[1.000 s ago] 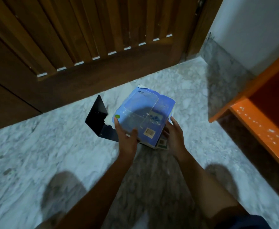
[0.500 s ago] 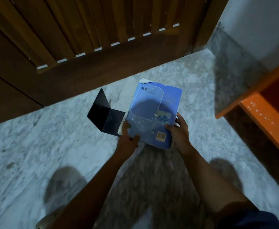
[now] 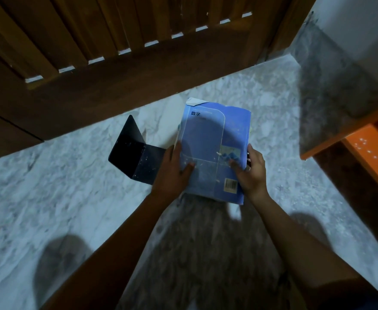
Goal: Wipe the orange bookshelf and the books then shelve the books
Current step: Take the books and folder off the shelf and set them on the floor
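Left hand [image 3: 172, 173] and right hand [image 3: 250, 173] clasp the blue softcover book [image 3: 212, 139], perhaps a stack, by its sides over the grey marble floor [image 3: 49, 186], near the orange wooden bookshelf [image 3: 367, 153]. Loose lower volumes could slip out.

We reach both bare forearms forward and down, the left from the lower left, the right from the lower right, narrowing toward each other at the wrists. Our left hand [image 3: 172, 173] grips the left edge of the book [image 3: 208, 139], thumb laid across the cover, fingers along the side. Our right hand [image 3: 252, 173] grips the right edge, thumb on the cover, fingers curled round the side. Both palms face inward
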`<state>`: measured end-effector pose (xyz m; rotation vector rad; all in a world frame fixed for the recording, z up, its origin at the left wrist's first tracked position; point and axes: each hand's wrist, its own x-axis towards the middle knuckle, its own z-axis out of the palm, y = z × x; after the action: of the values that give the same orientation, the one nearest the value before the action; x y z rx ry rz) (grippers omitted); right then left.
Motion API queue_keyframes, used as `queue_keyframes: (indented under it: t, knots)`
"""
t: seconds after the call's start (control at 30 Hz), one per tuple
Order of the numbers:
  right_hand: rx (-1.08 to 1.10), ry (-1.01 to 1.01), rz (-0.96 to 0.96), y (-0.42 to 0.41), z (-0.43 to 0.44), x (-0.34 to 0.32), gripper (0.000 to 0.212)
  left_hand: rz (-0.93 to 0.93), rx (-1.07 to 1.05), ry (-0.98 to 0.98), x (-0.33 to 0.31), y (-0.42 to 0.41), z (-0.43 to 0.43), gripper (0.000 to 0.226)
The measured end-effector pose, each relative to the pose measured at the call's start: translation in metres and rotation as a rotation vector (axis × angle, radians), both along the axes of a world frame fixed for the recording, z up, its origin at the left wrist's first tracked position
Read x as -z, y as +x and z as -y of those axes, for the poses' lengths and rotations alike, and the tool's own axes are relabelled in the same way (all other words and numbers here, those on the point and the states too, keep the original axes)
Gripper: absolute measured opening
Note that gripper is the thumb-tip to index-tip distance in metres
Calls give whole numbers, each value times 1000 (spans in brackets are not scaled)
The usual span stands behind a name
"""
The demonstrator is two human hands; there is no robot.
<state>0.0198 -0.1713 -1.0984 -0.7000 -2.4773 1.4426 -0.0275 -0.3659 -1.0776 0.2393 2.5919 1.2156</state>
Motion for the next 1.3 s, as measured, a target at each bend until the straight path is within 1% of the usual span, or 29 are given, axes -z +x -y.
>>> queue_keyframes:
  t: [0.07,0.2,0.27,0.33,0.43,0.5,0.57,0.67,0.77,0.8,0.9,0.97,1.03,1.1,1.17,1.2,1.27,1.3]
  knots:
    - [36,-20,-2,-4,5,2,66,-43,0,9,8,-9,-4,69]
    - [70,-106,-37,-8,6,8,69,-104,10,8,17,-15,-4,69]
    - [91,-127,11,-11,5,7,73,-109,30,-55,16,-17,-4,70]
    - [86,-113,58,-13,5,-1,72,-67,62,-157,9,-22,-5,72]
    - [12,-6,171,-18,3,-26,67,-37,148,-286,-15,-35,-6,69]
    - [-56,40,259,-24,0,-54,66,-31,205,-333,-42,-43,-4,66]
    - [-102,82,303,-28,-4,-92,64,-9,224,-370,-77,-48,-3,68]
    - [-160,134,355,-34,-10,-170,58,28,230,-407,-146,-54,-6,68]
    - [-213,173,371,-43,-18,-259,42,22,265,-424,-233,-62,-13,65]
    - [-210,169,379,-46,-21,-292,41,11,270,-420,-267,-65,-16,64]
    - [-225,130,383,-56,-33,-395,50,-20,294,-390,-374,-71,-28,63]
    - [-279,156,358,-66,-44,-468,54,-64,312,-376,-445,-77,-40,62]
    - [-321,210,321,-78,-57,-546,54,-128,329,-385,-513,-86,-55,60]
    - [-317,260,256,-87,-69,-625,42,-164,341,-387,-585,-93,-73,53]
    - [-293,306,175,-94,-83,-692,23,-198,323,-360,-651,-101,-91,42]
    - [-298,330,149,-97,-92,-720,21,-232,316,-343,-682,-104,-99,40]
    - [-298,370,157,-97,-105,-778,38,-269,321,-341,-738,-110,-114,40]
    - [-277,386,165,-95,-110,-805,46,-258,312,-337,-765,-112,-120,44]
